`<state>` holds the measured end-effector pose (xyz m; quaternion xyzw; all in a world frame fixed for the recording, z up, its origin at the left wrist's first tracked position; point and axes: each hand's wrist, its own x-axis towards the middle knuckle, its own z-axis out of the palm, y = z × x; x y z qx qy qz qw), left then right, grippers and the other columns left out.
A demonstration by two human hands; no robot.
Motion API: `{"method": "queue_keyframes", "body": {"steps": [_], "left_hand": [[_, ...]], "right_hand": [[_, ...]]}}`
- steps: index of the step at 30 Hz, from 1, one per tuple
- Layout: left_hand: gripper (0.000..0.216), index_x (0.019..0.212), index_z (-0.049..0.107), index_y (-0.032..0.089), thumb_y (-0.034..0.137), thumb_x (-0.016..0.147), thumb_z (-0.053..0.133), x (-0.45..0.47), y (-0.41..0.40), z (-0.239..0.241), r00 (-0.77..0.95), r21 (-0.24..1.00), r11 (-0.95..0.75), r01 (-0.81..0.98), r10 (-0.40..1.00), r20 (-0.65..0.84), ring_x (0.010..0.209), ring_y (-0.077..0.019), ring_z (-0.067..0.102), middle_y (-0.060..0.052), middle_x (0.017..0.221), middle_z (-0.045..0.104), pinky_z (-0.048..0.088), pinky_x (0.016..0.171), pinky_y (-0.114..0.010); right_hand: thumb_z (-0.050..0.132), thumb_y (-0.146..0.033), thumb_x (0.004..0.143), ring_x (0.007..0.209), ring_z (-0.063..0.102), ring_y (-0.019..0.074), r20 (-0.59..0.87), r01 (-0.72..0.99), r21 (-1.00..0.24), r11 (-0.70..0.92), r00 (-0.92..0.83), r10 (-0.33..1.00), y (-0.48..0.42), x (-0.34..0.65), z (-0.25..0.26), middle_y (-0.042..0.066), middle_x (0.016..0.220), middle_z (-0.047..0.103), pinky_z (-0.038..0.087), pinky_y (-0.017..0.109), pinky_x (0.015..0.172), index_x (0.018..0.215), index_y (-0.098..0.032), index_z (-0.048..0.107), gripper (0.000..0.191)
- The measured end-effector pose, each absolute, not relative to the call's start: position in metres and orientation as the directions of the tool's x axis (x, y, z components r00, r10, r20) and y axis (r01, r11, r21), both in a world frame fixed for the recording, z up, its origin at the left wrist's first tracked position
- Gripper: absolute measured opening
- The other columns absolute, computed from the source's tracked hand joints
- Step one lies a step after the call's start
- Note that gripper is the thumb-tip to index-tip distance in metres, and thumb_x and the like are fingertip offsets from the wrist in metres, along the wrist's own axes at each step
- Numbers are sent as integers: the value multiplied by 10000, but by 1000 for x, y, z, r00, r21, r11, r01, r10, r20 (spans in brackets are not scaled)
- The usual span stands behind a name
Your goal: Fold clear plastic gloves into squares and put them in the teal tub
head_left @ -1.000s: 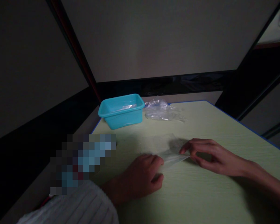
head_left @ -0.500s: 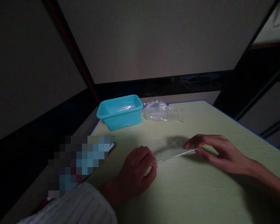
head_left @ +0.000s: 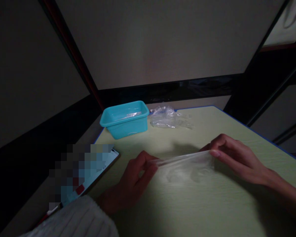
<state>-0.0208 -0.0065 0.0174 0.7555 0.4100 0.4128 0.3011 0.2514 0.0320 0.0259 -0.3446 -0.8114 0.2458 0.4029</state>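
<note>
A clear plastic bag (head_left: pixel 185 169) is stretched between my two hands, just above the pale table (head_left: pixel 177 210). My left hand (head_left: pixel 135 179) pinches its left upper corner between thumb and fingers. On the other side my right hand (head_left: pixel 236 159) grips the right upper corner, thumb in front and fingers behind. The bag's top edge runs nearly straight between the hands, and its thin body hangs below, with the table showing through. I cannot tell whether anything is inside it.
A turquoise plastic basket (head_left: pixel 128 128) with clear plastic inside stands at the table's back left. Beside it lies a crumpled heap of clear plastic bags (head_left: pixel 170 118). A flat, partly blurred-out device (head_left: pixel 101 169) lies along the left edge. A panel wall (head_left: pixel 158 46) rises behind.
Both hands have lifted the bag's upper edge and turned it, so its face now hangs toward me. My left hand has shifted a little left, and the bag is pulled tauter.
</note>
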Motion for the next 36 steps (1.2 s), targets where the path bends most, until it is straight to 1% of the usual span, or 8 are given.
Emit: {"method": "queue_keyframes", "body": {"steps": [4, 9, 16, 22, 26, 28, 32, 36], "left_hand": [[319, 733, 401, 208, 494, 859, 463, -16, -9, 21, 381, 974, -207, 87, 911, 159, 545, -130, 602, -4, 663, 622, 473, 486, -228], [397, 760, 376, 215, 554, 755, 583, -7, -7, 20, 367, 969, 145, -200, 928, -63, 475, -138, 625, 7, 711, 647, 465, 376, -209], [369, 718, 369, 200, 474, 711, 616, -6, 13, 1, 127, 957, 289, -7, 950, -286, 375, -85, 537, 104, 517, 452, 460, 385, -193], [168, 850, 351, 211, 351, 817, 437, -16, 24, -1, 76, 921, 177, 348, 973, -216, 340, -89, 488, 88, 565, 499, 372, 351, -186], [184, 955, 381, 197, 235, 786, 446, -25, 27, -2, 58, 715, -184, 674, 979, 198, 478, -117, 510, 55, 645, 508, 398, 455, -229], [206, 1000, 388, 186, 195, 798, 424, -28, 27, -4, 131, 620, -329, 713, 930, 343, 682, -154, 582, -12, 803, 574, 456, 588, -280], [317, 1165, 323, 164, 171, 854, 379, -28, 23, -11, 366, 543, -517, 661, 855, 368, 1100, -217, 516, -140, 1191, 548, 419, 899, -409], [386, 1242, 271, 135, 174, 871, 367, -25, 20, -16, 436, 482, -535, 694, 845, 310, 1172, -250, 469, -160, 1247, 538, 370, 967, -478]], "right_hand": [[501, -476, 846, 484, 476, 123, 426, 278, -793, 543, -384, 819, 28, 245, 31, -8, 581, 506, 405, 239, 411, 710, -226, 490, 285], [559, -512, 795, 407, 427, 95, 184, 76, -969, 233, -405, 896, 29, 236, 33, -54, 500, 449, 363, 212, 372, 703, -229, 426, 326], [626, -486, 707, 398, 447, 73, -140, 181, -981, -75, -376, 916, 51, 222, 8, -70, 483, 463, 360, 191, 389, 688, -200, 419, 354], [550, -424, 730, 380, 409, 83, -35, 344, -934, 101, -370, 928, 64, 223, -5, -61, 456, 444, 322, 209, 373, 652, -196, 431, 269], [481, -326, 786, 480, 482, 125, 205, 616, -688, 383, -341, 917, 63, 233, -1, 0, 573, 537, 378, 249, 445, 703, -186, 486, 162], [457, -272, 816, 578, 545, 157, 328, 685, -524, 506, -386, 862, 61, 236, 3, 40, 686, 597, 439, 283, 527, 792, -174, 527, 123], [383, -228, 887, 919, 592, 216, 378, 573, -344, 744, -640, 669, 57, 240, 11, 106, 992, 632, 489, 386, 788, 1014, -172, 564, 228], [344, -214, 912, 993, 583, 217, 309, 531, -244, 812, -751, 584, 57, 239, 10, 116, 1054, 631, 496, 401, 828, 1084, -163, 573, 291]]}}
